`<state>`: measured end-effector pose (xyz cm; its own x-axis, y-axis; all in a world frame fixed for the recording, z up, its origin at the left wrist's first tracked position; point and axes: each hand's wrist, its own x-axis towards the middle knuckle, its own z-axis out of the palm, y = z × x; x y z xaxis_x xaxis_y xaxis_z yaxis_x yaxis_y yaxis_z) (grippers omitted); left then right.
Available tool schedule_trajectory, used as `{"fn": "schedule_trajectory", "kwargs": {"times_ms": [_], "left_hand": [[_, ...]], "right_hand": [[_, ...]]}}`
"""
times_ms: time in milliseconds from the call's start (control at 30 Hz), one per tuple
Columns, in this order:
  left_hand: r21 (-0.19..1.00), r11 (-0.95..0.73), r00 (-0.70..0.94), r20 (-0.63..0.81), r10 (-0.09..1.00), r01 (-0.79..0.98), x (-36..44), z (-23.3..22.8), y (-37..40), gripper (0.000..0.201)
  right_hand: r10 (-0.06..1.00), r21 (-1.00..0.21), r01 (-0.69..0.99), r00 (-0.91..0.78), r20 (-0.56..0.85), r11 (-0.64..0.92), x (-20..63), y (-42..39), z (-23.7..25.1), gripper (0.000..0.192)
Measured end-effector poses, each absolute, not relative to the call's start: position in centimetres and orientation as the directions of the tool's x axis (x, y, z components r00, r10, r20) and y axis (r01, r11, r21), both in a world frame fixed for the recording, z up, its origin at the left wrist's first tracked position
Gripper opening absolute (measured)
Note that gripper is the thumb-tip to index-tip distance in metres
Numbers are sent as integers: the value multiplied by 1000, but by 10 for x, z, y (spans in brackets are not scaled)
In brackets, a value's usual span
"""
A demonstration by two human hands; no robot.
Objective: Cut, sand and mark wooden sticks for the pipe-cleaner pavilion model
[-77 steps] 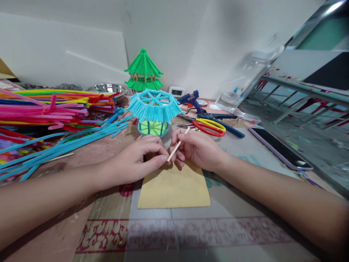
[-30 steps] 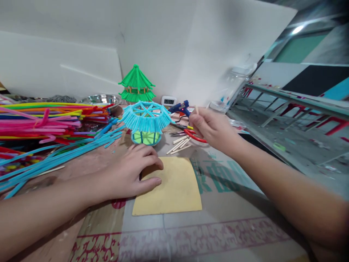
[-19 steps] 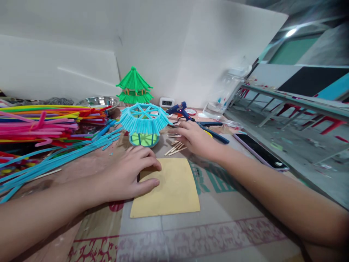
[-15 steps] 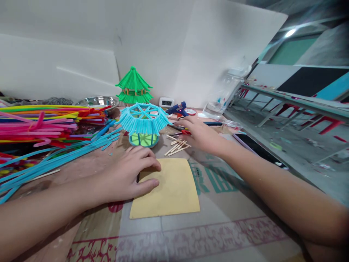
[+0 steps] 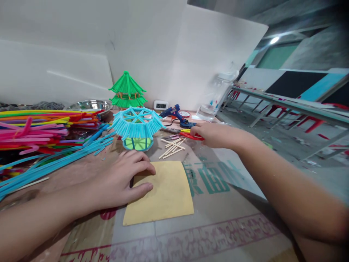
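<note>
My left hand (image 5: 133, 174) rests with fingers spread on the left part of a tan, slightly curved sheet (image 5: 166, 198). My right hand (image 5: 209, 134) reaches to the back right, its curled fingers at the handle of a red-and-yellow-handled cutting tool (image 5: 191, 135); the fingertips are partly hidden. Several short wooden sticks (image 5: 171, 147) lie loose just behind the sheet. Beyond my left hand stands a small round pavilion model (image 5: 137, 127) with a light blue pipe-cleaner roof and green base. Behind it is a green, tiered pipe-cleaner roof model (image 5: 127, 89).
Colourful pipe cleaners (image 5: 40, 127) pile up on the left, with long blue ones (image 5: 68, 162) in front. A metal bowl (image 5: 89, 105), a small digital clock (image 5: 160, 105), a blue glue gun (image 5: 173, 112) and a clear plastic jar (image 5: 215, 96) line the back. Another table (image 5: 272, 100) stands right.
My right hand has moved right and down to the tool's handle, uncovering more of the red part. My left hand stays on the sheet. The view has shifted slightly.
</note>
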<state>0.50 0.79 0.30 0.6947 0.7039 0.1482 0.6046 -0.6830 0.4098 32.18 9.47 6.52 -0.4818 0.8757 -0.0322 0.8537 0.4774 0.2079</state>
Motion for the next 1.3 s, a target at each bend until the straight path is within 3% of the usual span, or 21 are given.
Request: {"fn": "schedule_trajectory", "kwargs": {"times_ms": [100, 400, 600, 667, 767, 900, 1133, 1300], "left_hand": [[401, -676, 687, 143, 713, 618, 4, 2, 7, 24], [390, -686, 693, 150, 705, 614, 5, 0, 8, 24], [398, -680, 691, 143, 708, 615, 6, 1, 8, 23], [398, -681, 691, 144, 708, 615, 6, 1, 8, 24], [399, -684, 692, 150, 706, 611, 4, -1, 8, 24], [399, -689, 696, 156, 701, 605, 4, -2, 8, 24], [400, -681, 692, 142, 707, 614, 6, 1, 8, 23], [400, -676, 688, 138, 712, 619, 4, 2, 7, 24]], "right_hand": [[917, 405, 826, -389, -91, 391, 323, 97, 61, 23], [909, 412, 823, -416, -30, 390, 298, 92, 41, 30], [881, 320, 830, -471, -33, 456, 303, 92, 58, 32], [848, 196, 827, -528, -54, 527, 300, 88, 65, 31], [785, 2, 788, -612, -95, 615, 290, 80, 66, 45], [711, -3, 713, -699, -79, 701, 280, 77, 55, 60], [792, -63, 795, -606, -69, 603, 269, 73, 46, 21], [823, -118, 826, -561, -91, 551, 259, 62, 45, 21]]}}
